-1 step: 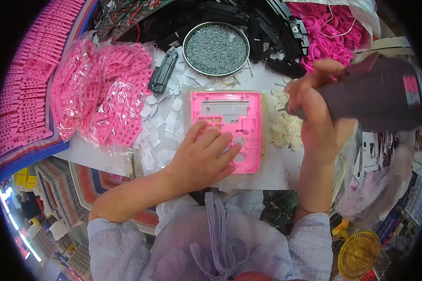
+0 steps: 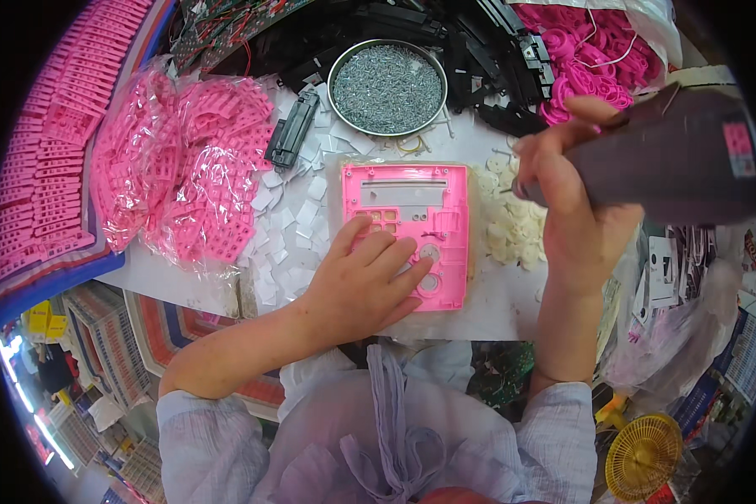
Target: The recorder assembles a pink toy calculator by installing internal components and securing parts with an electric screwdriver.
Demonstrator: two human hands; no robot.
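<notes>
— Both hands busy? We see the left hand [image 2: 364, 286] spread flat on the pink panel [image 2: 405, 220], mid-table.
— Yes; our right hand [image 2: 573, 202] is gripping a dark power screwdriver [image 2: 672, 155].

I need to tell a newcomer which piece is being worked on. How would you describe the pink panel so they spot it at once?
On the white worktable, just below the round metal bowl of screws, lies a flat pink plastic panel. The left hand presses on it. Unlike the bagged pink parts beside it, it lies alone, with a window slot and round holes.
</notes>
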